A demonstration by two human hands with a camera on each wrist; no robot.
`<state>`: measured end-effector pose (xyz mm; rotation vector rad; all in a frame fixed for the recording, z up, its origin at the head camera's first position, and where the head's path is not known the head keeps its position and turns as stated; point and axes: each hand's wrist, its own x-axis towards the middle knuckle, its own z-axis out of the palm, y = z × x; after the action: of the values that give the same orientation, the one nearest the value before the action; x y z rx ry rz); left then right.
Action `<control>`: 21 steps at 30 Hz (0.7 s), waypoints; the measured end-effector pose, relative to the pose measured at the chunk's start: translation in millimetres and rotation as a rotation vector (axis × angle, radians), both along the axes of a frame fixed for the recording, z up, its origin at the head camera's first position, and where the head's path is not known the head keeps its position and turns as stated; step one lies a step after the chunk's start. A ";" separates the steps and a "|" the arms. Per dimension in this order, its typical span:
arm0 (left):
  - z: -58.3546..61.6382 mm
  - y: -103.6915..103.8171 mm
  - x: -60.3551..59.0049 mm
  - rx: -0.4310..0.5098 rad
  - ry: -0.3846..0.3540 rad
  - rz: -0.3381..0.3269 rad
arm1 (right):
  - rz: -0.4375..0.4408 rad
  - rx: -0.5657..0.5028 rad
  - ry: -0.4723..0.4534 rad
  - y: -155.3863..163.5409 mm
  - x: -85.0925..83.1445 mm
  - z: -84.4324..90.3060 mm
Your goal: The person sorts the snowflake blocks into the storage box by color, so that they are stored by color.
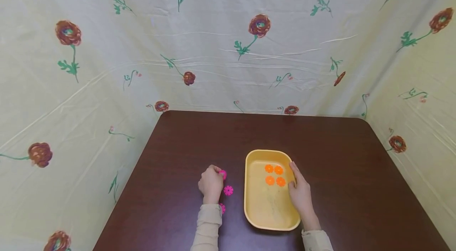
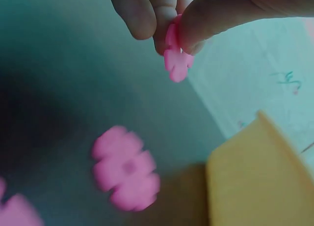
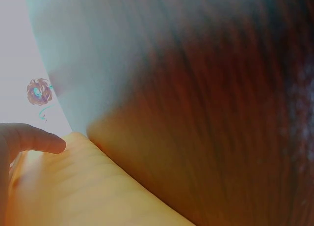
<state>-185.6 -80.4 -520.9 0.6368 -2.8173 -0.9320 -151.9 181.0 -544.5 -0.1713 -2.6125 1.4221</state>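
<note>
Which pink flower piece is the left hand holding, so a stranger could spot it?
On the dark brown table, look left of the yellow plastic tray. Three pink flower-shaped pieces sit there; it is the farthest one, pinched in the left hand, while the others lie loose.

This looks like a small play or test corner, not a real room, because a dark brown bench (image 1: 320, 144) stands closed in on three sides by a hanging pale yellow sheet (image 1: 213, 45) painted with red flowers (image 1: 259, 25).
</note>
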 end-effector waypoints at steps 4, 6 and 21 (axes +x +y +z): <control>13.6 2.0 -4.4 0.015 0.022 -0.011 | 0.002 0.001 -0.005 -0.1 0.0 0.4; 18.7 3.5 -5.8 0.021 0.036 -0.019 | 0.002 0.001 -0.006 -0.2 0.1 0.6; 55.5 34.1 -18.1 0.090 0.056 -0.067 | -0.006 0.012 -0.015 -0.9 -0.3 1.1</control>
<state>-203.8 -46.3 -465.4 0.5208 -2.7758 -1.0765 -152.2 180.0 -543.4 -0.1894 -2.6297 1.4081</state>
